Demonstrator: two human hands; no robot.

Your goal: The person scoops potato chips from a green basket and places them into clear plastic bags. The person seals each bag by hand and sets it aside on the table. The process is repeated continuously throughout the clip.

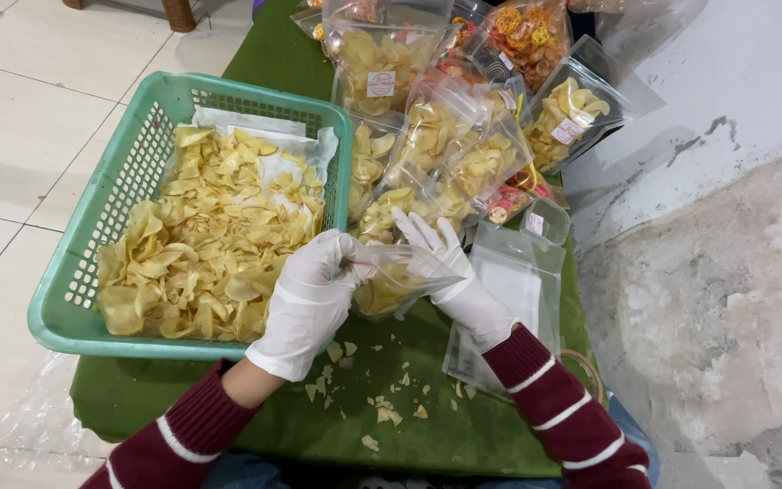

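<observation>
While our left hand (311,294) and right hand (450,272) grip the clear pouch (393,282), the chips (205,244) lie left of it, nearer our left

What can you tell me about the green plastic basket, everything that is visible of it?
The green basket is a rectangular tray of teal plastic with slotted, perforated walls and a rolled rim. It rests on the green cloth, slightly turned, its left part reaching past the cloth's edge. White paper lines it, and pale yellow chips fill it in a heap. The gloved left hand lies over its near right corner.
</observation>
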